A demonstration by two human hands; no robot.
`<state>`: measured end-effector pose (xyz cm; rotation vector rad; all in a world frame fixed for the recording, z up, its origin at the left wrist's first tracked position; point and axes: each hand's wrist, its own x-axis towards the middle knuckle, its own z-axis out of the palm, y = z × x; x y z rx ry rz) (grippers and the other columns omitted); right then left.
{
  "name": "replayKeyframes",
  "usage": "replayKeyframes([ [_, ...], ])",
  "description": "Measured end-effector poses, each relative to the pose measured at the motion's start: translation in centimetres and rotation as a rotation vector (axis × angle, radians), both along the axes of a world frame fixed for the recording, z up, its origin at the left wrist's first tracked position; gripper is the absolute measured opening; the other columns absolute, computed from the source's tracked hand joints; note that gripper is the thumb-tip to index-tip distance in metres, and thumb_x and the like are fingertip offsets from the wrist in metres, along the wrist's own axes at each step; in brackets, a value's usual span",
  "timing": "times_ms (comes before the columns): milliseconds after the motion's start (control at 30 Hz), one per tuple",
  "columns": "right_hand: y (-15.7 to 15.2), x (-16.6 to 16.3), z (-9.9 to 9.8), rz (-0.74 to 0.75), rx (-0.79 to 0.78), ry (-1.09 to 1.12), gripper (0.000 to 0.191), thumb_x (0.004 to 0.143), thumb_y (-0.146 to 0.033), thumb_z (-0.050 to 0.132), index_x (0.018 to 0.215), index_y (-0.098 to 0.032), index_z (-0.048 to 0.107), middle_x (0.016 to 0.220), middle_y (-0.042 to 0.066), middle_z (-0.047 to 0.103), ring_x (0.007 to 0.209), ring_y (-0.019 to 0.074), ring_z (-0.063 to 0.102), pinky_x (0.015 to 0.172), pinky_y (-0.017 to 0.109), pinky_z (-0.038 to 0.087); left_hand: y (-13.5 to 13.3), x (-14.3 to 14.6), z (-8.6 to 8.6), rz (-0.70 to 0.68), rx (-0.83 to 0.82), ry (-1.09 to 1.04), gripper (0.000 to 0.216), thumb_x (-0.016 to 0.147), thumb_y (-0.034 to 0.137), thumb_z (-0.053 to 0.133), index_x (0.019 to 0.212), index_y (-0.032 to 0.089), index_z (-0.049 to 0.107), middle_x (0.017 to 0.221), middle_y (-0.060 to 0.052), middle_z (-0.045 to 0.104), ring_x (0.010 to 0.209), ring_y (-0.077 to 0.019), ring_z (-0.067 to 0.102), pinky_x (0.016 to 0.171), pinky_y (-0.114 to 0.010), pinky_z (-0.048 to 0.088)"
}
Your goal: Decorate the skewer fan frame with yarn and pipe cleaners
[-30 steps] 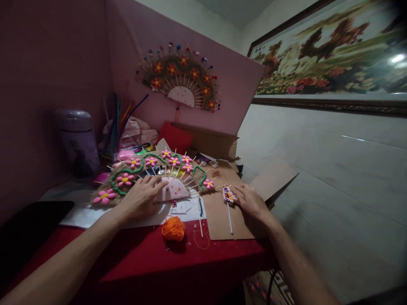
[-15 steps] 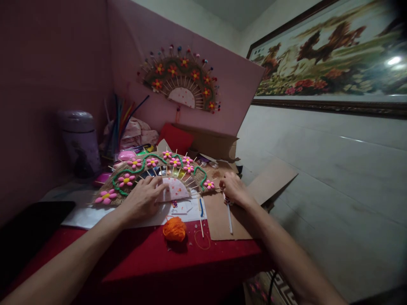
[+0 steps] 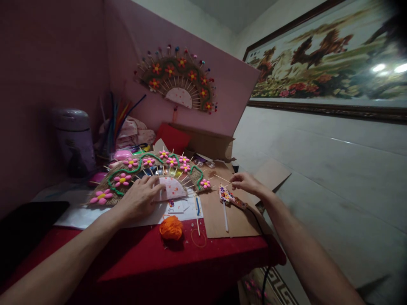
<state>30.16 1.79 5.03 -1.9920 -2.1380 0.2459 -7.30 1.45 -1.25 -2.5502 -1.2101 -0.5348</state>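
A half-round craft fan [image 3: 144, 169] of twine and thin sticks lies in front of me, with pink clay flowers and a wavy green strip on its band. My left hand [image 3: 141, 195] grips it by the pale spotted half-circle [image 3: 171, 189] at the centre, fingers bent over the sticks and thumb on the spotted piece. To the right of the fan, my right hand [image 3: 246, 183] pinches a thin wooden stick [image 3: 221, 178] that points left. Below that hand a patterned glue gun [image 3: 231, 196] lies on cardboard, with a white glue stick [image 3: 225, 217] beside it.
An orange yarn ball [image 3: 171, 227] sits on the red tablecloth [image 3: 140, 258]. A blue piece on a stick [image 3: 197, 207] lies beside the cardboard [image 3: 216, 226]. Behind stand a purple tumbler [image 3: 73, 142] and pipe cleaners [image 3: 116, 123]. A finished fan [image 3: 178, 80] hangs on the pink board.
My right hand has moved right, away from the fan's end, and the stick in its fingers now shows. This uncovers the glue gun. My left hand stays on the fan.
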Motion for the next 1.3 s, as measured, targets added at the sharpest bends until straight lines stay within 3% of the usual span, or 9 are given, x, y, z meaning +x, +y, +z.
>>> replayKeyframes([
  [100,-1.2,-1.0,-0.4,0.031,-0.088,0.357,0.026,0.074,-0.021,0.053,0.095,-0.01,0.063,0.071,0.004,0.067,0.058,0.012,0.057,0.053,0.023,0.04,0.3,-0.1,-0.2,-0.002,0.005,0.012,0.046,0.066,0.012,0.051,0.11,0.024,0.059,0.123,-0.01,0.05,0.106,-0.0283,0.045,0.084,-0.04,0.038],
  [200,-2.7,-2.5,-0.7,0.055,-0.226,0.832,0.028,0.068,-0.027,0.063,0.091,-0.012,0.063,0.072,0.005,0.066,0.061,0.0133,0.059,0.057,0.026,0.043,0.4,-0.1,-0.2,-0.002,0.01,0.025,0.044,0.067,0.013,0.051,0.109,0.024,0.059,0.123,-0.01,0.05,0.105,-0.0283,0.045,0.083,-0.04,0.038],
  [333,-3.9,-4.0,-1.2,0.073,-0.315,1.053,0.029,0.065,-0.027,0.069,0.089,-0.013,0.063,0.07,0.003,0.064,0.057,0.011,0.055,0.053,0.024,0.041,0.2,0.0,-0.1,-0.006,0.013,0.014,0.044,0.068,0.012,0.051,0.11,0.022,0.059,0.122,-0.011,0.05,0.104,-0.0281,0.045,0.085,-0.041,0.038],
  [533,-4.5,-5.3,-1.9,0.104,-0.276,1.012,0.029,0.063,-0.023,0.069,0.09,-0.014,0.063,0.071,0.002,0.062,0.053,0.0076,0.05,0.045,0.02,0.031,0.1,0.0,0.0,0.002,-0.035,-0.013,0.044,0.068,0.012,0.052,0.11,0.023,0.059,0.122,-0.011,0.051,0.103,-0.0282,0.046,0.085,-0.042,0.038],
  [700,-5.6,-6.3,-2.3,0.08,-0.319,0.828,0.016,0.065,-0.024,0.065,0.078,-0.015,0.061,0.056,-0.002,0.055,0.048,0.0084,0.049,0.043,0.02,0.033,0.0,0.0,0.0,-0.006,-0.026,-0.013,0.046,0.068,0.013,0.051,0.112,0.023,0.058,0.122,-0.01,0.05,0.106,-0.0281,0.045,0.085,-0.041,0.037],
  [900,-6.3,-7.5,-4.2,0.031,-0.334,0.652,0.011,0.065,-0.02,0.061,0.074,-0.014,0.06,0.052,-0.003,0.052,0.041,0.0051,0.041,0.038,0.018,0.025,0.2,-0.1,-0.1,-0.011,-0.01,-0.001,0.042,0.069,0.014,0.051,0.109,0.023,0.059,0.119,-0.011,0.051,0.104,-0.0272,0.045,0.084,-0.04,0.037],
  [1100,-5.4,-8.4,-3.7,0.012,-0.138,0.648,0.016,0.063,-0.018,0.058,0.078,-0.014,0.062,0.058,-0.001,0.056,0.043,0.006,0.041,0.039,0.019,0.029,-0.3,0.0,0.1,-0.012,0.004,-0.018,0.041,0.069,0.013,0.05,0.109,0.021,0.059,0.119,-0.011,0.051,0.102,-0.0272,0.045,0.082,-0.04,0.038],
  [1200,-3.4,-7.9,-3.2,-0.086,0.101,0.524,0.016,0.069,-0.027,0.057,0.073,-0.014,0.064,0.06,0.002,0.06,0.045,0.0085,0.046,0.041,0.02,0.032,-0.5,0.1,0.2,-0.008,0.002,-0.029,0.041,0.069,0.012,0.049,0.108,0.021,0.059,0.117,-0.01,0.052,0.101,-0.0264,0.045,0.083,-0.039,0.038],
  [1300,-0.6,-7.0,-3.2,-0.17,0.207,0.445,0.015,0.069,-0.023,0.055,0.072,-0.013,0.066,0.063,0.003,0.063,0.052,0.0114,0.053,0.047,0.021,0.037,-0.6,0.0,0.2,-0.002,-0.025,-0.034,0.042,0.068,0.013,0.05,0.108,0.021,0.058,0.118,-0.011,0.051,0.101,-0.0265,0.044,0.083,-0.04,0.037],
])
